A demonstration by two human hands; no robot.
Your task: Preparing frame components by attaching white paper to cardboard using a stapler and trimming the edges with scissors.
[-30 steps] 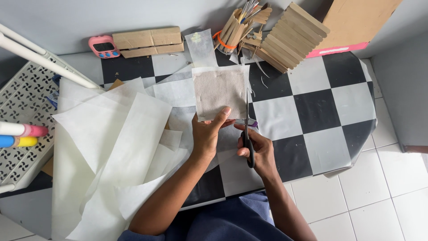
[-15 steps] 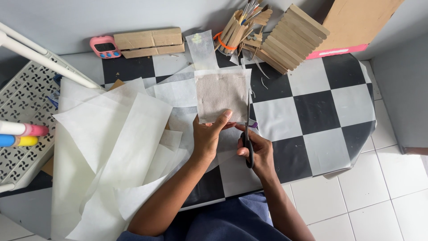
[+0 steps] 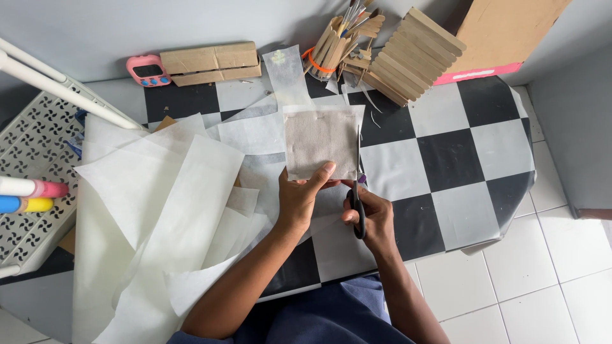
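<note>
- The left hand (image 3: pixel 298 202) pinches the lower edge of the grey fabric square (image 3: pixel 319 145), keeping it flat above the checkered tabletop (image 3: pixel 446 159).
- The right hand (image 3: pixel 370 216) is closed around black scissors (image 3: pixel 358 191), whose blades run along the square's right edge.

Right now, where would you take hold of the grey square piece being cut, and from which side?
Grip the grey square piece at its near bottom edge, coming from the left. The left hand already pinches there, thumb on top. The scissors in the right hand run up its right edge, so that side is taken; the far edge would probably flop.
</note>
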